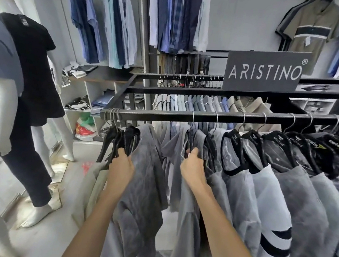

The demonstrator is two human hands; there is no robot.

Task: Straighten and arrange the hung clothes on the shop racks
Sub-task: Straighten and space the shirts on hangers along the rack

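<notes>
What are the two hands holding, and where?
Left hand grips the dark grey shirt at its shoulder; right hand grips the next grey shirt near its collar.

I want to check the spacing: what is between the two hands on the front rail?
In the head view, a grey shirt hangs between the left hand and right hand; the rail above it carries no hooks.

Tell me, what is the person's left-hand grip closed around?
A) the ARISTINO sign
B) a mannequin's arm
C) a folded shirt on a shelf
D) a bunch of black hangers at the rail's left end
D: the left-hand grip curls round the black hangers bunched at the left end of the front rail, while the right-hand grip holds a single hanger further right.
</notes>
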